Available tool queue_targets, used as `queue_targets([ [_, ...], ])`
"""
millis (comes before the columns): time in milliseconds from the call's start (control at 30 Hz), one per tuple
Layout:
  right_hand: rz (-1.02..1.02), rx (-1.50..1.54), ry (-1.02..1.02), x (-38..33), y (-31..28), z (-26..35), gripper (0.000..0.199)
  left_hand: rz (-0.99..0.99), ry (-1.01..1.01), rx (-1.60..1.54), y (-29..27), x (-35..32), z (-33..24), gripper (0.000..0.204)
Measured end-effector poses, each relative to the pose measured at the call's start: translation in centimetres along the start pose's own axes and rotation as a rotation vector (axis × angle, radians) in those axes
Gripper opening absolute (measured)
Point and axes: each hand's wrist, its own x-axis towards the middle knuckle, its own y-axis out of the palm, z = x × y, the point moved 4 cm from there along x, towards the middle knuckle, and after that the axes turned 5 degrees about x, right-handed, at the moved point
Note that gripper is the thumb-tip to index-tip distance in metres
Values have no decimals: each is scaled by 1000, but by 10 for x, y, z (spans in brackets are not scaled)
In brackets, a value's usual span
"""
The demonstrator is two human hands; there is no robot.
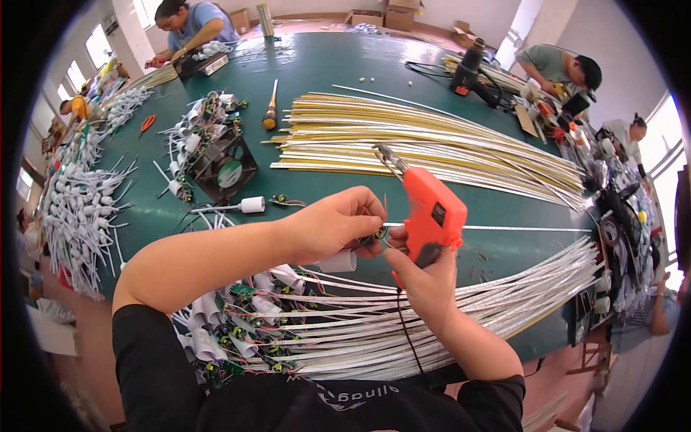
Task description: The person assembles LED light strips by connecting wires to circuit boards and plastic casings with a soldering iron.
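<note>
My left hand [327, 225] pinches a small circuit board [376, 235] with thin wires near the middle of the table. A white plastic sleeve [337, 261] hangs just below those fingers. In my right hand [428, 282] is a red soldering gun [436, 212], its metal tip pointing up and to the far left, apart from the board. A narrow white strip [525, 229] runs from between my hands to the right; my fingers hide its near end. Close to my body lie many white strips [461, 317], with white sleeves and circuit boards [241, 335] at their left ends.
Beyond my hands lies a bundle of yellow and white strips [410, 140]. A black fan [223, 169], a screwdriver [271, 111] and red-handled cutters [147, 124] are to the left. White corded parts [79, 201] pile up at the far left. A heat gun [468, 68] stands far right; other people work around.
</note>
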Motion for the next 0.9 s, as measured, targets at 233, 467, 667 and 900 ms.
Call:
queue_targets([
  [233,-17,116,75,-1,8,-2,57,-69,17,29,10,-4,10,13],
  [467,-21,43,-98,1,-9,-6,36,20,-73,-65,6,-8,8,14],
  [667,-21,98,-86,5,-9,-1,26,114,-32,249,9,-15,-1,23],
  [900,-25,125,14,3,-12,-1,19,-12,-65,426,9,-12,-5,18],
])
